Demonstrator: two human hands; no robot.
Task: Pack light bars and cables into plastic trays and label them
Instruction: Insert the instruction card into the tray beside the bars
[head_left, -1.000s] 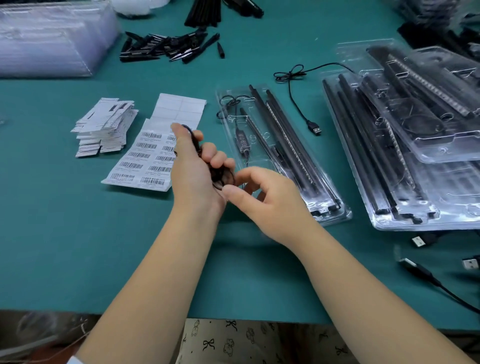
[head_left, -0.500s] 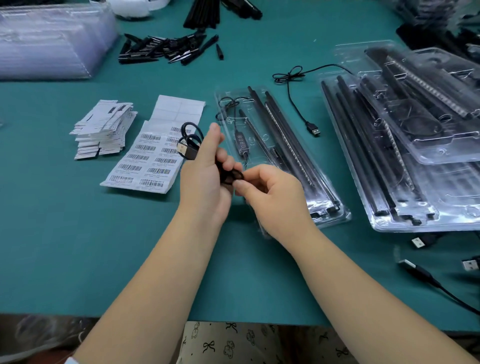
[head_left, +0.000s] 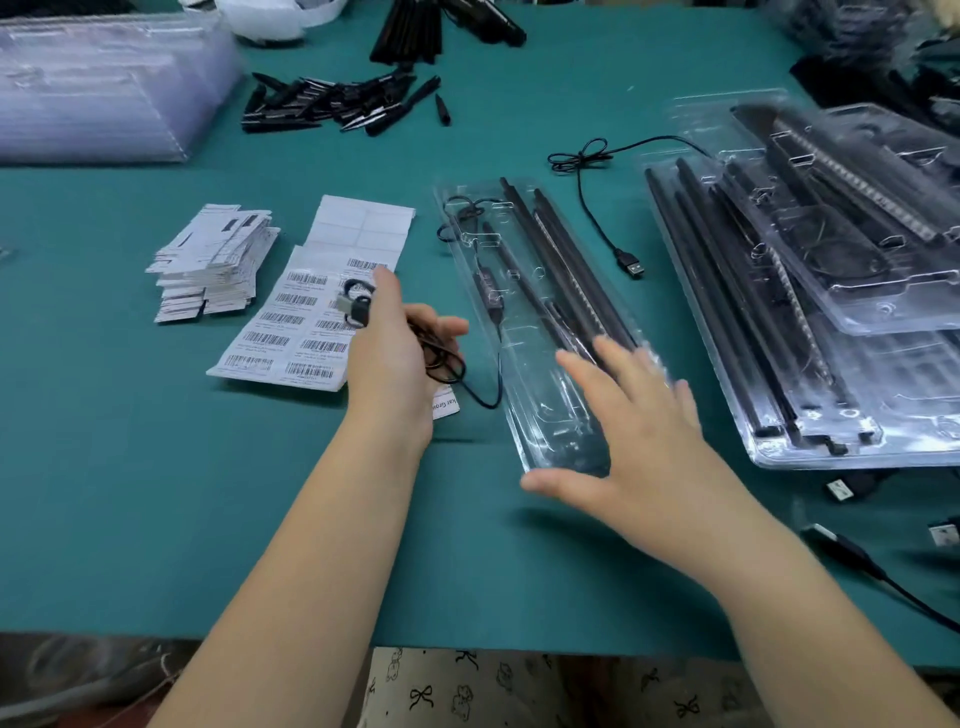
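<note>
A clear plastic tray (head_left: 540, 415) lies in the middle of the green table with black light bars (head_left: 566, 265) and an inline controller cable (head_left: 491, 296) in it. My left hand (head_left: 387, 353) grips a coiled black USB cable (head_left: 358, 306), whose loops stick out above and to the right of the fingers; its wire runs into the tray. My right hand (head_left: 639, 441) hovers open, fingers spread, over the tray's near end. A barcode label sheet (head_left: 296, 332) lies under and left of my left hand.
A stack of white cards (head_left: 213, 260) sits left of the labels. Filled trays (head_left: 810, 291) pile up at the right. A loose USB cable (head_left: 597, 208) lies between the trays. Small black parts (head_left: 337, 104) and stacked empty trays (head_left: 98, 88) are at the back; more plugs (head_left: 841, 551) near right.
My right hand let go of the cable coil and moved right, opening over the tray's near end. My left hand kept the coil and shifted slightly left.
</note>
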